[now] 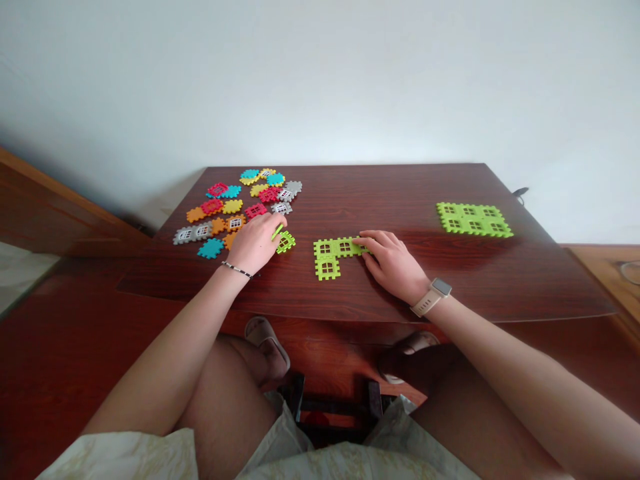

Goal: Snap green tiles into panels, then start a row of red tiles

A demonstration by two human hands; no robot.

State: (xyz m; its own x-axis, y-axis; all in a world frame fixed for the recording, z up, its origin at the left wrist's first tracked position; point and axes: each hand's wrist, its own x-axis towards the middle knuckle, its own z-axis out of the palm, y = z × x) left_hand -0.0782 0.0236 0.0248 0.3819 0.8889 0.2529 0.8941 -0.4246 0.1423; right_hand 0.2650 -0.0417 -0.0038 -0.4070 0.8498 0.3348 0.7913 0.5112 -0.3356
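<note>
My left hand (255, 243) rests at the edge of a spread of coloured plastic waffle tiles (235, 210), with a thin lime green tile edge (277, 231) pinched in its fingertips. A small lime green window tile (285, 242) lies flat just beyond those fingers. My right hand (391, 264) lies on the table, its fingertips on the end of an L-shaped group of joined lime green window tiles (327, 257). A larger joined lime green panel (474, 219) lies flat further right, apart from both hands.
The dark reddish wooden table (400, 193) ends at a back edge against a white wall (320, 80). A black cable (520, 193) shows at its back right corner. Wooden furniture stands on both sides. My knees and slippers show below the front edge.
</note>
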